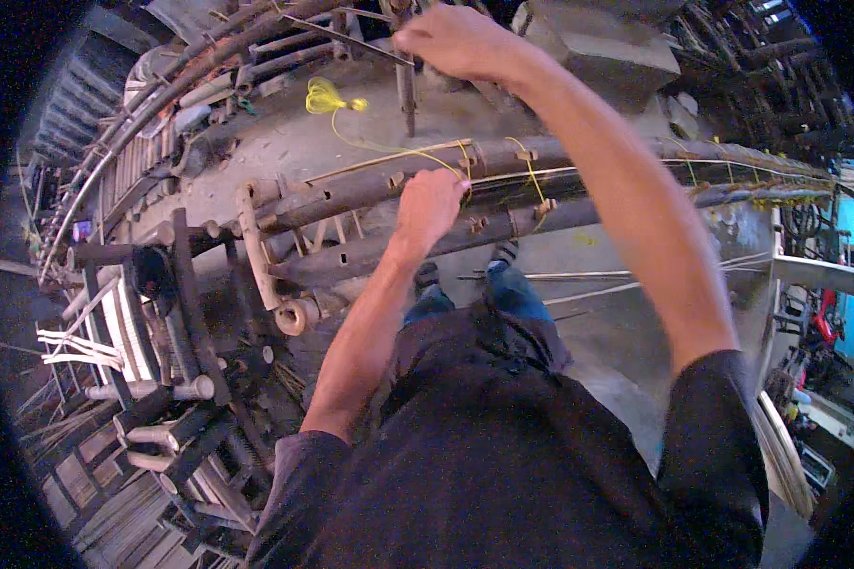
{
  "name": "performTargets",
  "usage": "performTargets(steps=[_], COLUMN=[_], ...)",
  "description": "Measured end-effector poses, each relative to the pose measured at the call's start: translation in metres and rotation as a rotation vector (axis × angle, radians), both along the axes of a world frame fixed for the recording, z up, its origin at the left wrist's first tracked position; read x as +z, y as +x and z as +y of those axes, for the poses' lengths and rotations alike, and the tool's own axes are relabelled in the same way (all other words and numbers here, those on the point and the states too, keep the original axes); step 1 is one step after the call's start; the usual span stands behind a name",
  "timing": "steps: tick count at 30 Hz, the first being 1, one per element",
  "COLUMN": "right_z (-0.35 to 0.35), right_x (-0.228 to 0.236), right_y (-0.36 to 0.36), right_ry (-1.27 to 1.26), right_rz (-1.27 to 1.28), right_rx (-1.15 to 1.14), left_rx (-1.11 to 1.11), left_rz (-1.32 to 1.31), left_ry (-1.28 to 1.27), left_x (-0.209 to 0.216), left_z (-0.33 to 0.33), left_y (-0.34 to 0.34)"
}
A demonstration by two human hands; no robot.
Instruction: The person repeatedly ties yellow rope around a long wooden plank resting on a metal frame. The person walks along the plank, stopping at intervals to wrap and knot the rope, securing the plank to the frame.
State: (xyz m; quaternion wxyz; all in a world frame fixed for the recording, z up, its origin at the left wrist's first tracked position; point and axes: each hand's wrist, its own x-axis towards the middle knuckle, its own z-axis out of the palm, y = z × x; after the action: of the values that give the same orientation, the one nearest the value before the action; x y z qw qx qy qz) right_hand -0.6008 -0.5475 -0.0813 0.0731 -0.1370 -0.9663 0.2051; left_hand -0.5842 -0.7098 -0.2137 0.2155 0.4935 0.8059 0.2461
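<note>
Now working yellow cord [389, 148] around a frame of dark brown bamboo poles [579, 161], at the joint where pale pegs stick out of the long upper pole. Left hand [429, 205] closed, pressing down on that upper pole and pinching the cord just beside the joint. Right hand [457, 40] raised well above the frame, fingers curled shut, apparently pulling on a strand toward a thin upright stick [406, 90]; cannot tell exactly what sits between the fingertips. Loose yellow tuft of cord end [324, 97] lying on the grey concrete floor [285, 142] beyond the frame, left of the upright stick.

Likely risks, judged from this pose: cord slackening at the joint if the left pinch eases while the right pulls; thin cord snapping or cutting into a finger under a hard tug; frame shifting sideways, since only one hand steadies it; loose end snagging on the stacked bamboo offcuts [171, 417] left of the frame.
</note>
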Motion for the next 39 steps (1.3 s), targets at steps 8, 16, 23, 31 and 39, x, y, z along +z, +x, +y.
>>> performTargets(steps=[8, 16, 23, 31, 39], right_z=[-0.016, -0.152, -0.156, -0.137, -0.188], right_x=[-0.118, -0.187, -0.146, -0.119, -0.230], right_y=[0.033, 0.163, 0.181, 0.293, 0.558], right_ry=[-0.677, -0.170, -0.341, -0.525, -0.845], right_rz=[0.625, -0.260, -0.293, 0.055, -0.362], right_rx=[-0.437, 0.369, 0.196, -0.388, -1.376], left_rx=[0.098, 0.016, -0.186, -0.303, -0.772], left_rz=[-0.058, -0.540, -0.025, 0.456, 0.175], left_ry=[0.155, 0.298, 0.070, -0.177, 0.586], left_x=[-0.005, 0.028, -0.075, -0.018, 0.126], left_z=[-0.006, 0.006, 0.120, 0.173, 0.279], left_y=[0.005, 0.005, -0.106, -0.113, 0.059])
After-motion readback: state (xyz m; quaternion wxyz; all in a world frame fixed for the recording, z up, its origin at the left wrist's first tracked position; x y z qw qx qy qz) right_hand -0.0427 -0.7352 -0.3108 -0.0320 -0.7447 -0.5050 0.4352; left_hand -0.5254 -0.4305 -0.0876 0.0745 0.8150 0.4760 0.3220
